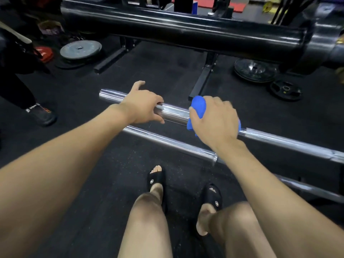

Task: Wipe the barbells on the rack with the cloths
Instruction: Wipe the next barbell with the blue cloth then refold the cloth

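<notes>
- I count two chrome barbell sleeves: the upper barbell (173, 112) and a lower barbell (167, 141) just beside it
- My right hand (216, 118) clasps one blue cloth (198, 108) around the upper sleeve
- My left hand (143, 105) rests there, grip loose, fingers curved over the sleeve
- Three weight plates (81, 49) lie on the floor (93, 164)

Chrome barbell sleeve (173, 111) laid level across mid-frame, its free end at centre left, blue cloth (198, 108) bunched around it right of centre, second chrome barbell (167, 141) set just below, slanting towards lower right.
</notes>
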